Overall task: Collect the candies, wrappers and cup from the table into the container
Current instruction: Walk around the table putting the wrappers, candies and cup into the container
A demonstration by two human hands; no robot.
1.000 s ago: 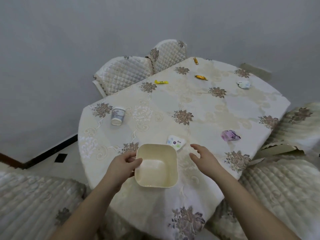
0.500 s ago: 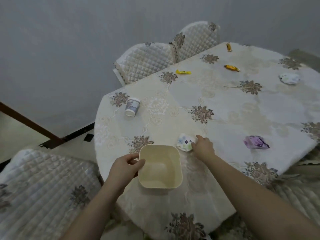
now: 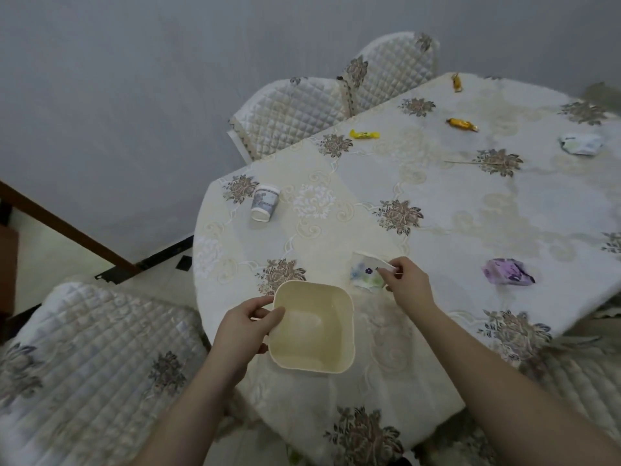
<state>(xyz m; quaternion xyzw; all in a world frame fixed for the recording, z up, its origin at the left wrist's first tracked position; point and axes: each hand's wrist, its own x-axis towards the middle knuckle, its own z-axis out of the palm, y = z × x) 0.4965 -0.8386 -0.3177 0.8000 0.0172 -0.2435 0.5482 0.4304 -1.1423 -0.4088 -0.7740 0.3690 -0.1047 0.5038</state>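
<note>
1. Step in hand: first pickup. My right hand (image 3: 405,286) pinches the white flowered wrapper (image 3: 367,271) by its edge, fingers curled on it; it sits just beyond the container's far right corner, whether lifted off the table (image 3: 453,210) I can't tell.
2. My left hand (image 3: 242,326) grips the cream container (image 3: 314,329) by its left rim, thumb inside; nothing in it.
3. Next, I judge: carry wrapper over the rim, let go.
4. Left: cup (image 3: 264,203), yellow candy (image 3: 364,134), two gold candies, purple wrapper (image 3: 507,271), far white wrapper (image 3: 580,143).
</note>
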